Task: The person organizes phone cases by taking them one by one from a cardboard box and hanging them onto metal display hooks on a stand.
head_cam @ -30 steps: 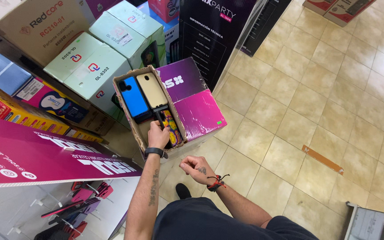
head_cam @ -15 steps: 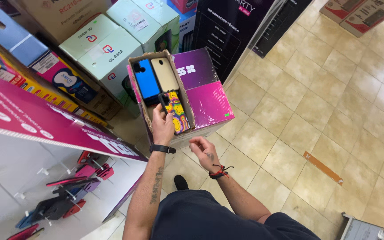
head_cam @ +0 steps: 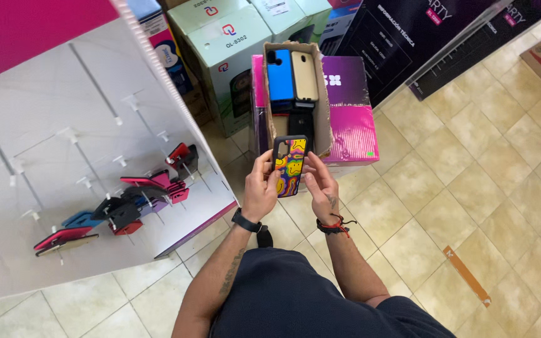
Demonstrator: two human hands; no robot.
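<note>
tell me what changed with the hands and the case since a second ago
The left hand has lifted the colourful phone case out of the cardboard box toward the body. The right hand, free and lower before, has come up and now grips the case's other side. The blue case and tan case stayed in the box, and the box stayed on the purple carton.

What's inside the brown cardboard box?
The cardboard box holds a blue phone case, a tan case and a black one. Anything underneath them is hidden.
</note>
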